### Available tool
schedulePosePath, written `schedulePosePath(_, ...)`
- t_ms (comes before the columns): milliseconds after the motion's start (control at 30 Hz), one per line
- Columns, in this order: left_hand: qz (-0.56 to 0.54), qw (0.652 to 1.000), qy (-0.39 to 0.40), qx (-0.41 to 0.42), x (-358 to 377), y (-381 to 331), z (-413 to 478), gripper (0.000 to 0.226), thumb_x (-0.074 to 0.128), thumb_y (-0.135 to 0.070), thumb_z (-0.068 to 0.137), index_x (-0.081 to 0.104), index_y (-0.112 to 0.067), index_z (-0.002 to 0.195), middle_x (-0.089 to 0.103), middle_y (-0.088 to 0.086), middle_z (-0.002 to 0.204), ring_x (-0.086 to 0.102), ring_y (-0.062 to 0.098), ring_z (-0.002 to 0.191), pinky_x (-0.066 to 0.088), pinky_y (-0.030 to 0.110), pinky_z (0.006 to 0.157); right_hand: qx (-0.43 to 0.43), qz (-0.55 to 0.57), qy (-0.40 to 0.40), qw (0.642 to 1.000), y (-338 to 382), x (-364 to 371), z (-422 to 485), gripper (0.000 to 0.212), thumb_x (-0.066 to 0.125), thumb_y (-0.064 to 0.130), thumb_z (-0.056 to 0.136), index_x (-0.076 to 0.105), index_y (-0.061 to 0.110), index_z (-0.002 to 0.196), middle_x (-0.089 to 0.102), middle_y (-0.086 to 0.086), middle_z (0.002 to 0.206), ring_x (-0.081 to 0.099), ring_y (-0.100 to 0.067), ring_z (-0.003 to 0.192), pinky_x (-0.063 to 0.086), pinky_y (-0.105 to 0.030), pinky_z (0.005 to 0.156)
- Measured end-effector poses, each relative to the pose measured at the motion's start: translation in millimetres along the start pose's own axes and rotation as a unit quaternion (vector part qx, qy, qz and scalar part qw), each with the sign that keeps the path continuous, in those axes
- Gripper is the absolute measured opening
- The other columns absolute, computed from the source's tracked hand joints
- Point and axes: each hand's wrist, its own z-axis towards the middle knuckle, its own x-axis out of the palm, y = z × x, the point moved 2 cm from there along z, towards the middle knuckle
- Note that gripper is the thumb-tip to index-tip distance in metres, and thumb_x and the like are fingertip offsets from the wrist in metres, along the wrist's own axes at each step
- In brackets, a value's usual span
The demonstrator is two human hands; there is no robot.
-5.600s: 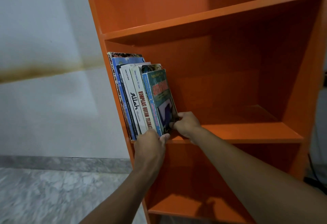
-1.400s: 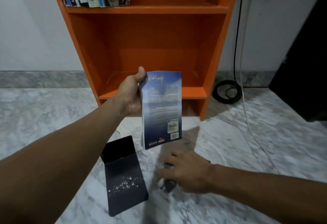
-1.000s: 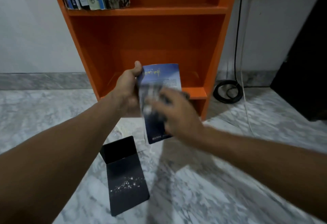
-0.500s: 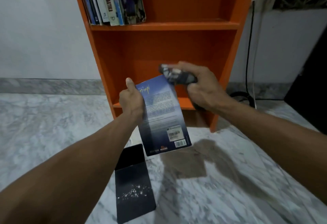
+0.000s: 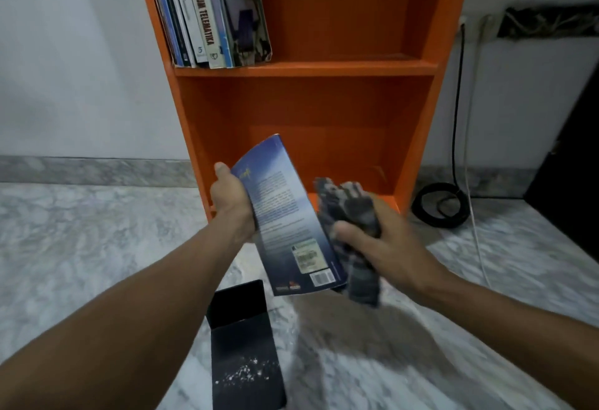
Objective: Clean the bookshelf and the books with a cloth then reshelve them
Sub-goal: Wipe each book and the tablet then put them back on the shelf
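Lying nearest on the marble floor (image 5: pixel 81 247) is a dark book (image 5: pixel 246 354), flat, w/ white specks on its cover. Its lower edge is cut off by the frame bottom. The upper part looks like a raised flap, but can't tell for sure.

Both forearms come in from the bottom corners, cut off at the edges.

Above the dark book & clear of it, the left hand (image 5: pixel 231 199) grips a blue paperback (image 5: pixel 288 221) by its left edge, thumb on top, fingers hidden behind the book. Back cover faces the camera: text block, sticker, barcode near the bottom, print too small to read. The book tilts, top leaning left.

The right hand (image 5: pixel 382 241) is closed round a bunched dark grey cloth (image 5: pixel 353 215) at the paperback's right edge. Motion blur here, so pattern & exact contact are unclear; a tail of cloth hangs below the hand.

Behind stands the orange bookshelf (image 5: pixel 324 69). Its bottom compartment is partly hidden by hands & book. On the shelf above, a row of books (image 5: pixel 207 11) leans at the left side, tops cut off; one spine reads "TELEMATIKA".

Right of the bookshelf, a black cable coil (image 5: pixel 421 212) lies on the floor by the wall. A dark object (image 5: pixel 577 166) at the far right is cut off, can't ID it.
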Motion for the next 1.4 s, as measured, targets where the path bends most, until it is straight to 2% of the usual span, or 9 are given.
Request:
schedulePosePath(100,0.029,0.999,0.037,-0.027,17.2,6.8,-7.3,0.05,0.032,-0.048,0.103,0.056,-0.012,0.078,0.061,0.002,0.071,0.062,0.025,0.071,0.052,0.033,0.067,0.083,0.051,0.047,0.994,3.8,36.6,1.1,0.049,0.083,0.01,0.073,0.061,0.015,0.117,0.074,0.001,0.103,0.072,-0.013,0.092,0.06,-0.04,0.081)
schedulePosePath(200,0.083,0.984,0.147,-0.054,36.3,1.9,-21.1,0.059,0.031,-0.062,0.098,0.058,-0.012,0.084,0.061,0.008,0.08,0.063,0.028,0.075,0.057,0.042,0.081,0.064,-0.037,-0.019,0.997,0.2,47.3,0.4,0.038,0.074,0.015,0.074,0.061,0.023,0.109,0.074,0.0,0.092,0.072,-0.016,0.082,0.06,-0.043,0.07)
schedulePosePath(367,0.076,0.936,0.329,-0.097,64.5,-1.6,-54.8,0.107,0.054,-0.079,0.071,0.031,-0.012,0.151,0.039,0.016,0.151,0.036,0.041,0.139,0.034,0.056,0.112,0.014,-0.236,-0.126,0.963,-12.2,28.0,15.1,0.03,0.061,0.014,0.08,0.053,0.027,0.106,0.061,0.002,0.082,0.059,-0.023,0.072,0.052,-0.045,0.063)
schedulePosePath(533,0.037,0.968,0.226,-0.104,69.1,7.0,-31.7,0.048,0.06,-0.047,0.093,0.059,-0.007,0.121,0.064,0.015,0.122,0.062,0.037,0.111,0.049,0.058,0.097,-0.069,-0.332,-0.086,0.937,-18.3,19.1,7.9,0.03,0.066,0.033,0.083,0.046,0.032,0.106,0.057,0.003,0.091,0.059,-0.021,0.079,0.049,-0.039,0.062)
schedulePosePath(733,0.109,0.931,0.309,-0.162,39.8,16.2,-12.7,0.054,0.055,-0.052,0.093,0.062,-0.003,0.114,0.069,0.019,0.109,0.068,0.037,0.094,0.052,0.054,0.09,-0.052,-0.296,0.111,0.947,-0.4,2.7,-4.5,0.009,0.067,0.031,0.083,0.062,0.035,0.09,0.069,0.008,0.084,0.067,-0.014,0.082,0.052,-0.029,0.069)
schedulePosePath(900,0.091,0.906,0.374,-0.177,32.7,14.1,-14.8,0.057,0.047,-0.052,0.095,0.064,-0.001,0.114,0.068,0.023,0.111,0.066,0.037,0.1,0.052,0.049,0.091,-0.133,-0.317,-0.167,0.924,51.4,-32.2,57.7,0.039,0.054,0.019,0.075,0.063,0.031,0.111,0.066,-0.002,0.097,0.061,-0.027,0.092,0.052,-0.042,0.075)
schedulePosePath(1067,0.081,0.894,0.411,-0.16,36.0,4.2,-18.9,0.057,0.06,-0.053,0.083,0.069,-0.002,0.106,0.071,0.02,0.098,0.068,0.034,0.086,0.054,0.044,0.083,-0.223,-0.474,-0.01,0.852,2.8,24.9,16.1,0.084,0.069,-0.002,0.057,0.055,0.023,0.135,0.047,-0.022,0.144,0.046,-0.044,0.13,0.033,-0.06,0.107)
schedulePosePath(1233,0.12,0.909,0.374,-0.138,18.8,3.7,-2.9,0.066,0.04,-0.055,0.097,0.058,-0.002,0.132,0.061,0.02,0.13,0.058,0.039,0.119,0.045,0.053,0.102,-0.309,-0.499,0.246,0.771,-39.7,23.6,-69.8,0.056,0.067,0.02,0.061,0.061,0.04,0.113,0.068,0.004,0.114,0.07,-0.017,0.088,0.047,-0.021,0.05)
schedulePosePath(1400,0.111,0.914,0.358,-0.154,16.9,1.0,-8.3,0.053,0.043,-0.05,0.099,0.067,-0.002,0.098,0.072,0.017,0.09,0.071,0.03,0.074,0.059,0.04,0.069,-0.224,-0.393,0.019,0.892,26.8,-1.8,-4.5,0.071,0.066,0.013,0.063,0.053,0.039,0.127,0.066,0.002,0.111,0.067,-0.026,0.084,0.056,-0.039,0.062)
